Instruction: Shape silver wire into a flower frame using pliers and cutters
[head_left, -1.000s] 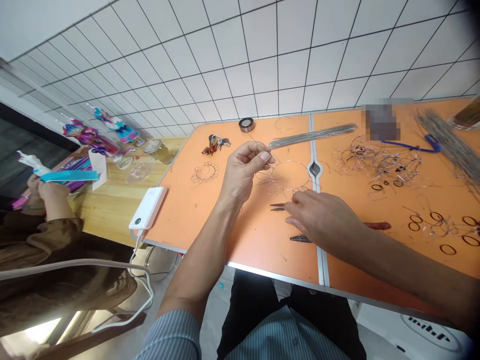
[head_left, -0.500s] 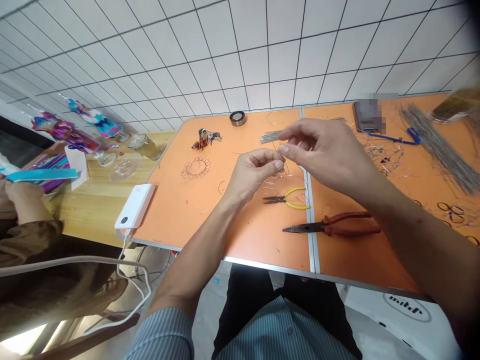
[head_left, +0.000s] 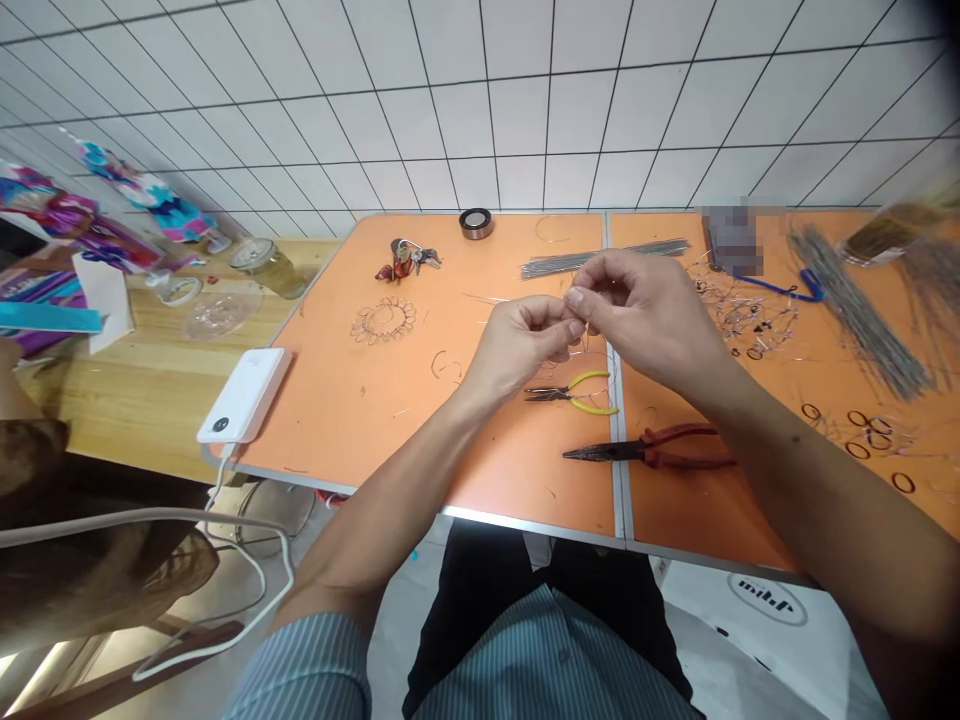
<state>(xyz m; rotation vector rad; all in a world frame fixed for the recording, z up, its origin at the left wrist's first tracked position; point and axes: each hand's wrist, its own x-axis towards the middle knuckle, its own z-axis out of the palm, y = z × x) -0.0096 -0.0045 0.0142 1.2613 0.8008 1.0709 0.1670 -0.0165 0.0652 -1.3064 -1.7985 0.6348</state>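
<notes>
Above the orange table, my left hand (head_left: 520,347) and my right hand (head_left: 651,312) meet fingertip to fingertip. Both pinch a thin wire (head_left: 587,342); its fine ends show just below the fingers, while most of it is hidden by them. Under the hands lie small yellow-handled pliers (head_left: 570,393), and nearer me larger long-nose pliers (head_left: 651,447) with red handles. Behind my right hand rests a bundle of straight grey wires (head_left: 555,265). To the left of my left hand is a looped wire ring (head_left: 384,321), flat on the table.
A tape roll (head_left: 475,224) and keys (head_left: 409,259) lie at the back. On the left edge sits a white power bank (head_left: 244,396) with a cable. Tangled wire pieces (head_left: 750,315), a thick wire bundle (head_left: 862,315) and dark rings (head_left: 870,430) cover the right side. Another person's sleeve (head_left: 30,450) is at left.
My right hand has come down and in, so its fingertips now close against those of my left hand. The view has shifted slightly to the right.
</notes>
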